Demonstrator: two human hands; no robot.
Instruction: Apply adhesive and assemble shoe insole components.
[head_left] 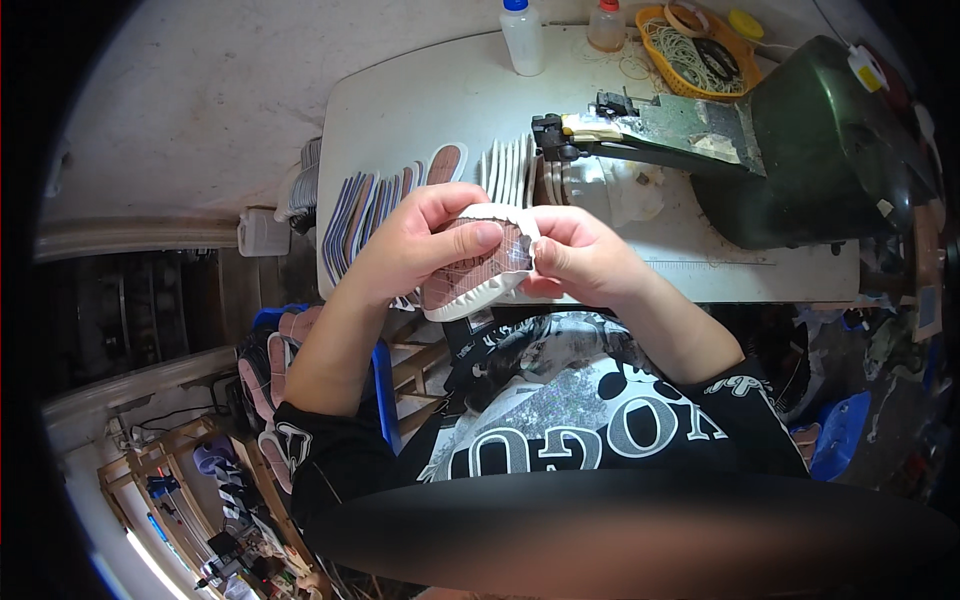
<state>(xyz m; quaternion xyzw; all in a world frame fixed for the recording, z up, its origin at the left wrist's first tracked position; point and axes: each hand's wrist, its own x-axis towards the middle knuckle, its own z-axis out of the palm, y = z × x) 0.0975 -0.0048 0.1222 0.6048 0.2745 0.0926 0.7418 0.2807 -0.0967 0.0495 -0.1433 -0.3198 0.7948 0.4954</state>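
Head view: L hand (425, 235) and R hand (588, 255) both hold one shoe piece (462, 278), brownish-pink w/ a grid pattern & white rim. Piece is up in front of the chest, approx at the table's near edge, tilted, patterned face showing. L hand grips its far/left part: thumb pressed flat on the patterned face, other fingers curled round the far side, mostly hidden. R hand pinches the R end, thumb against bent index finger, white rim btw/next to them; exact contact partly hidden. White rim looks gathered along the near edge.

Behind the hands, white table (400, 110). On its L side, a row of soles (352, 215) on edge, packed close, bluish-grey & brown w/ pale edges. One brown sole (447, 163) w/ white border leans at the row's far end. R of that, a row of white pieces (507, 165), also on edge, just beyond the hands.

R side of table: big green machine (800, 150), its arm pointing L, black mechanism (556, 140) at the tip, near the white pieces. Far edge: white bottle (523, 48) w/ blue cap, small bottle (606, 30) w/ red cap, then orange basket (752, 72) w/ pale cord (675, 55) inside.

Below: wearer's black T-shirt (590, 395) w/ white print; lower L, pinkish slippers (258, 385) stacked, wooden rack (125, 465) past them.
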